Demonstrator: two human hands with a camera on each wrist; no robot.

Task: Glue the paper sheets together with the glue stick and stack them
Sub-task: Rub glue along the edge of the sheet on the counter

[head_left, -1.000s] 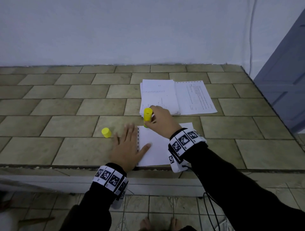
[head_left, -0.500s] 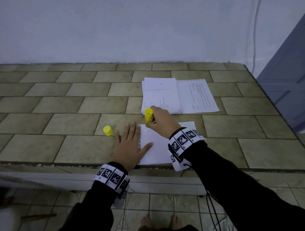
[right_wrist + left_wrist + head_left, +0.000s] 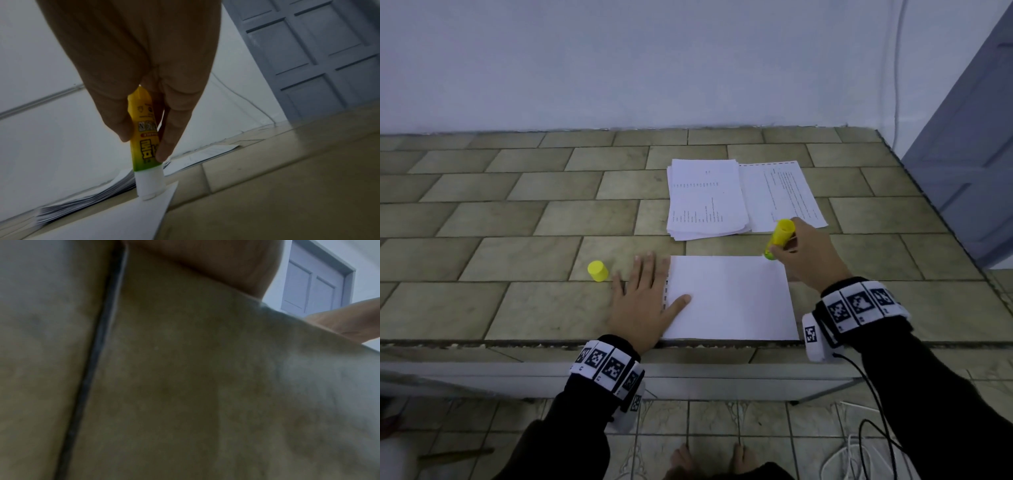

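Note:
A blank white sheet [image 3: 729,298] lies at the front edge of the tiled counter. My left hand [image 3: 643,294] lies flat with straight fingers at its left edge, thumb on the paper. My right hand [image 3: 808,253] grips a yellow glue stick [image 3: 779,238], held upright and slightly tilted. In the right wrist view the glue stick [image 3: 146,142] presses its white tip onto the sheet's [image 3: 115,217] far right corner. A stack of printed sheets [image 3: 705,200] lies behind, with a single printed sheet [image 3: 780,195] to its right. The yellow cap [image 3: 597,270] stands left of my left hand.
The tiled counter [image 3: 517,222] runs back to a white wall and ends at the right near a grey-blue door [image 3: 969,154]. A cable [image 3: 866,438] hangs from my right wrist toward the floor. The left wrist view shows only blurred tile [image 3: 185,386].
My right hand has slid the glue stick along the sheet's far edge from its left corner to its right corner. The left hand has stayed flat in place.

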